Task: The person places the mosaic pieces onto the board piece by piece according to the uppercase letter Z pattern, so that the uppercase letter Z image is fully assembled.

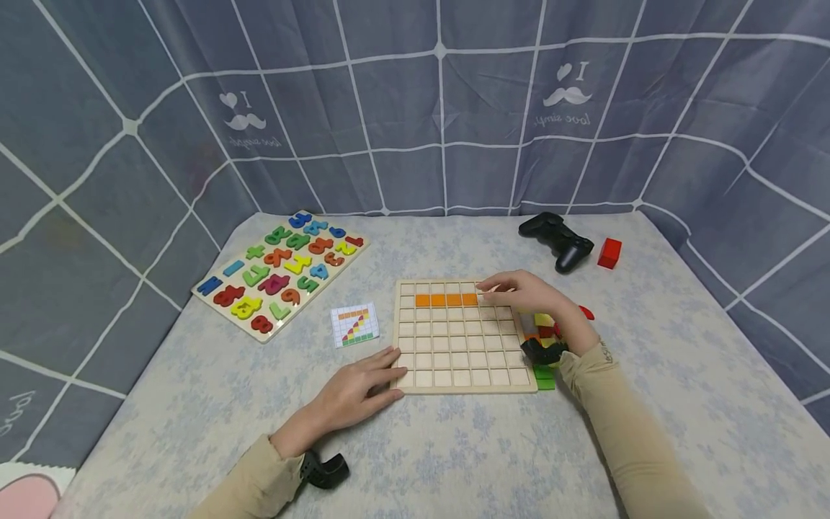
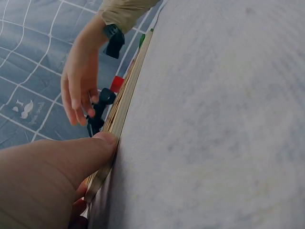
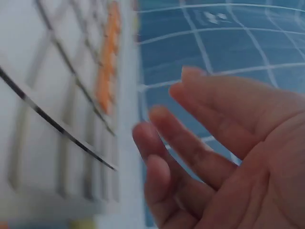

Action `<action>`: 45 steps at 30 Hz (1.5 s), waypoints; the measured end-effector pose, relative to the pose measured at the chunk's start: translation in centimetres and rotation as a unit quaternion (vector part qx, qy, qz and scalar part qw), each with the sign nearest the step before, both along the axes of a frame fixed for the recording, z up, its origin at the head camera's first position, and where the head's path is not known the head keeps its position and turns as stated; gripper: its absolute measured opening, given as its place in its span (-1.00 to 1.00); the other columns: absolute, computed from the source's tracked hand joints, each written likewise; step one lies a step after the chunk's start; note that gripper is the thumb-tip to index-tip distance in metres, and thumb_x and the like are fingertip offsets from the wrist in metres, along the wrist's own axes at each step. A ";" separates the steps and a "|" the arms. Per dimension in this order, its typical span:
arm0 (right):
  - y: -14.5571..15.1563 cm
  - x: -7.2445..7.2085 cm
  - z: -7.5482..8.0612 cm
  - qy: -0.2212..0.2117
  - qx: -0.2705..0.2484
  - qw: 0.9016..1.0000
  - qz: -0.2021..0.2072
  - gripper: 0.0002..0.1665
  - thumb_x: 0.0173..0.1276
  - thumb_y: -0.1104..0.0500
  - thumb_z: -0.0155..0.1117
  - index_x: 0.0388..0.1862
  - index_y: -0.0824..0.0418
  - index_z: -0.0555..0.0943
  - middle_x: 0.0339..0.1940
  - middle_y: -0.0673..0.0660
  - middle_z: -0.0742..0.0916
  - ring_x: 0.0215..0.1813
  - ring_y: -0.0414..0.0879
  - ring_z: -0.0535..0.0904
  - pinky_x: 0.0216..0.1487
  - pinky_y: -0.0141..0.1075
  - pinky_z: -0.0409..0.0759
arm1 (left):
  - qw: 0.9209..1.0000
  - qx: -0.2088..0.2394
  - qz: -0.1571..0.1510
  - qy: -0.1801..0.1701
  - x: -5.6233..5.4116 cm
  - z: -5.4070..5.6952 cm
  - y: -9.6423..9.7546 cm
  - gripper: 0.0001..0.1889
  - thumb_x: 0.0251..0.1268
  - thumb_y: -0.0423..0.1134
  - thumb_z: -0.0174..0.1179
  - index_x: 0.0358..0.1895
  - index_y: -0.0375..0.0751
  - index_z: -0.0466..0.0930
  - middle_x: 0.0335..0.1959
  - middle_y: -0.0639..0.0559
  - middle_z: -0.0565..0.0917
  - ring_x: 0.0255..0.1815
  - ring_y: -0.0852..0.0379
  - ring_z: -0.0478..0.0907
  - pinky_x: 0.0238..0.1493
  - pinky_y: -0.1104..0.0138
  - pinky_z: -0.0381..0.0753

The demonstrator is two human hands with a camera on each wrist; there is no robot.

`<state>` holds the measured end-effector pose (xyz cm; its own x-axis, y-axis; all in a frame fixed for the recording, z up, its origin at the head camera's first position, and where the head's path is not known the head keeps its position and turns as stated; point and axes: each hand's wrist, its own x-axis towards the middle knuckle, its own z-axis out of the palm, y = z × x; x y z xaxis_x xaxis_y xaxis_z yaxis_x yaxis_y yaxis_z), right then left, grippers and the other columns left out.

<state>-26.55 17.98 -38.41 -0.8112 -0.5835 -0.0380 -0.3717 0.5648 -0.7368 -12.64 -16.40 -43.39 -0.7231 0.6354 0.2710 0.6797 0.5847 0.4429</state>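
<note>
Far L: a num. board (image 1: 277,326) w/ bright chunky numbers, turned at a slant on the table. Next, a small pic card (image 1: 355,324) w/ a zigzag on it, orange at top & green at the bottom. Then the L hand (image 1: 355,387): fingers a bit apart, resting on the wood grid's L edge; thumb touches the edge too. The wood grid (image 1: 450,360) lies flat, mid table. Nr its top, 4 orange tiles (image 1: 446,300) sit side by side in 1 row. The R hand (image 1: 527,292) is at the R end of that row, fingers bent a bit & apart; can't tell if it touches the grid. By the grid's R side: green tiles (image 1: 545,380), plus red & yellow pcs (image 1: 547,332), part hidden by the R arm. Farther back: a black game pad (image 1: 556,240). Far R: a red block (image 1: 609,253).
</note>
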 end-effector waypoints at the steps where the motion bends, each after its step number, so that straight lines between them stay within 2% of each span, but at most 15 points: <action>1: 0.4 0.1 0.4 -0.005 -0.002 1.000 0.000 -0.53 0.41 0.07 0.16 0.18 0.31 0.53 0.13 0.25 0.60 0.06 0.12 0.52 0.06 0.00 0.50 | 1.000 0.000 -0.001 0.001 0.0 0.0 0.0 -0.57 0.32 -0.04 0.16 0.16 -0.19 0.56 0.31 -0.17 0.38 0.36 -0.02 0.26 0.24 0.11 0.38; 4: 1.5 0.3 1.1 -0.018 0.001 1.000 -0.001 -0.49 0.38 0.02 0.19 0.19 0.30 0.53 0.12 0.22 0.61 0.10 0.10 0.52 0.11 0.02 0.49 | 1.000 0.004 -0.002 0.001 -0.1 0.0 0.0 -0.57 0.31 -0.05 0.17 0.15 -0.19 0.57 0.31 -0.18 0.38 0.36 -0.03 0.26 0.25 0.11 0.38; 8: 2.9 0.5 1.2 -0.030 0.010 0.999 0.014 -0.49 0.35 0.03 0.22 0.19 0.29 0.53 0.08 0.21 0.64 0.08 0.06 0.54 0.07 -0.03 0.52 | 1.000 0.007 -0.004 0.001 -0.1 0.0 0.0 -0.57 0.31 -0.05 0.18 0.15 -0.20 0.57 0.30 -0.19 0.39 0.36 -0.03 0.26 0.25 0.11 0.37; 11: 3.7 0.8 0.9 -0.044 0.012 0.999 0.023 -0.52 0.34 0.09 0.24 0.18 0.31 0.53 0.07 0.21 0.64 0.05 0.04 0.56 0.04 -0.09 0.54 | 1.000 0.007 -0.004 0.001 -0.1 -0.1 0.0 -0.58 0.31 -0.05 0.17 0.15 -0.19 0.57 0.30 -0.18 0.39 0.36 -0.04 0.26 0.25 0.11 0.37; 16: 4.9 1.3 0.1 -0.070 0.018 0.997 0.015 -0.53 0.31 0.11 0.27 0.15 0.30 0.54 0.07 0.21 0.64 -0.02 0.00 0.58 -0.01 -0.16 0.55 | 1.000 0.011 -0.003 -0.002 -0.1 -0.1 -0.1 -0.58 0.31 -0.05 0.18 0.15 -0.19 0.57 0.30 -0.18 0.38 0.36 -0.03 0.26 0.26 0.12 0.37; 19: 5.4 1.6 -0.4 -0.083 0.016 0.996 0.009 -0.56 0.28 0.10 0.30 0.08 0.28 0.57 -0.01 0.18 0.67 -0.10 -0.05 0.59 -0.07 -0.24 0.55 | 1.000 0.014 -0.003 -0.003 -0.1 -0.2 -0.1 -0.57 0.30 -0.05 0.19 0.16 -0.18 0.57 0.30 -0.17 0.38 0.36 -0.02 0.25 0.26 0.12 0.36; 21: 5.7 1.7 -0.7 -0.092 0.008 0.996 0.014 -0.61 0.27 0.12 0.32 0.01 0.30 0.58 -0.11 0.16 0.70 -0.17 -0.08 0.59 -0.16 -0.28 0.56 | 1.000 0.015 -0.002 -0.004 -0.1 -0.2 -0.1 -0.57 0.30 -0.05 0.19 0.16 -0.18 0.57 0.31 -0.17 0.38 0.36 -0.02 0.25 0.26 0.12 0.36; 23: 5.9 1.9 -1.0 -0.107 -0.003 0.994 0.020 -0.68 0.26 0.16 0.32 -0.08 0.33 0.58 -0.25 0.15 0.72 -0.33 -0.10 0.57 -0.33 -0.33 0.55 | 1.000 0.016 -0.001 -0.005 -0.1 -0.2 -0.1 -0.57 0.30 -0.05 0.19 0.16 -0.18 0.57 0.31 -0.16 0.38 0.36 -0.02 0.25 0.26 0.12 0.36; 27: 6.3 1.9 -1.5 -0.125 -0.016 0.991 0.034 -0.77 0.24 0.24 0.32 -0.18 0.35 0.57 -0.45 0.12 0.68 -0.52 -0.14 0.44 -0.54 -0.37 0.42 | 1.000 0.016 -0.001 -0.003 -0.1 -0.3 -0.1 -0.57 0.30 -0.05 0.19 0.15 -0.18 0.57 0.30 -0.16 0.39 0.36 -0.02 0.26 0.26 0.11 0.37; 32: 6.7 1.8 -2.1 -0.122 -0.001 0.992 0.040 -0.75 0.17 0.25 0.38 -0.21 0.33 0.58 -0.53 0.08 0.60 -0.52 -0.18 0.42 -0.47 -0.40 0.39 | 1.000 0.013 -0.002 -0.003 -0.1 -0.2 0.0 -0.57 0.30 -0.05 0.18 0.15 -0.19 0.57 0.30 -0.17 0.39 0.36 -0.02 0.25 0.25 0.11 0.38; 38: 6.7 1.9 -2.3 -0.131 -0.004 0.990 0.047 -0.70 0.11 0.23 0.44 -0.21 0.32 0.59 -0.51 0.09 0.60 -0.52 -0.17 0.41 -0.46 -0.40 0.41 | 1.000 0.015 -0.003 0.002 -0.1 -0.2 0.0 -0.57 0.29 -0.06 0.20 0.14 -0.19 0.58 0.30 -0.18 0.39 0.35 -0.02 0.26 0.25 0.12 0.38; 45: 6.8 2.0 -2.5 -0.115 -0.020 0.990 0.084 -0.71 0.09 0.25 0.44 -0.23 0.31 0.56 -0.49 0.01 0.59 -0.52 -0.18 0.42 -0.50 -0.38 0.44 | 1.000 0.014 -0.002 0.003 -0.1 -0.2 0.0 -0.58 0.29 -0.06 0.20 0.15 -0.18 0.57 0.30 -0.17 0.40 0.35 -0.02 0.27 0.25 0.13 0.38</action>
